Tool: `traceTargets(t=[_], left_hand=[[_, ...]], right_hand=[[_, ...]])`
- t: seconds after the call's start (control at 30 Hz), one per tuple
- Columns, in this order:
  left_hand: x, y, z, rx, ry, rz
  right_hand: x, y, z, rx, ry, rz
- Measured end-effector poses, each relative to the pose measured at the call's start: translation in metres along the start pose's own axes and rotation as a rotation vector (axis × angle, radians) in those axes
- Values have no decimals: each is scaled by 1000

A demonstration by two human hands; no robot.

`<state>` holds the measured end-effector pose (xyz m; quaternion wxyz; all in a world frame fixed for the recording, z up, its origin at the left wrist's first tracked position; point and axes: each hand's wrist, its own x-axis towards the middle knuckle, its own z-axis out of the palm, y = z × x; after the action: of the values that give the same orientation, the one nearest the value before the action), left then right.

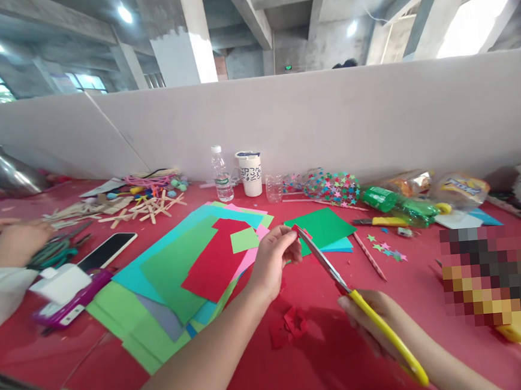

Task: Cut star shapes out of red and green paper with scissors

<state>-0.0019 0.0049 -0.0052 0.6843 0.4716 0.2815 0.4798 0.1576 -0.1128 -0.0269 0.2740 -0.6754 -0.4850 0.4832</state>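
Note:
My right hand [373, 321] grips yellow-handled scissors [364, 307], their blades pointing up and left. The blade tips meet a small piece of red paper [300, 230], which my left hand [277, 257] pinches between thumb and fingers. Below my hands, red paper scraps [291, 326] lie on the red table [328, 370]. Left of my left hand is a stack of coloured sheets, with a red sheet [212, 265] and a small light green square [245, 240] on top. A dark green sheet [328, 225] lies just behind the blades.
At the back stand a water bottle [222, 177] and a white cup [250, 175]. Star confetti [384, 246], a cutter knife [382, 221] and a green bottle [399, 205] are to the right. On the left are a phone [108, 250], a purple power strip [75, 303] and another person's hand [18, 241].

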Motion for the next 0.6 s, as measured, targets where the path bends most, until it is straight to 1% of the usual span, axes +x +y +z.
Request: traceTargets(t=[0.1,0.27,0.47,0.53,0.6], left_hand=[[-2,2,3,13,-31,-24],[-2,3,2,-22,-9,2],[0,1,0,-146,-28,-34],[0,0,0,-137,-31,-32],[-1,0,0,-76,-32,1]], right_hand=[[1,2,1,5,14,-8],[2,3,2,-4,38,-15],[4,7,2,-4,18,-48],[4,6,0,-15,2,-51],[1,4,-4,-21,-21,-50]])
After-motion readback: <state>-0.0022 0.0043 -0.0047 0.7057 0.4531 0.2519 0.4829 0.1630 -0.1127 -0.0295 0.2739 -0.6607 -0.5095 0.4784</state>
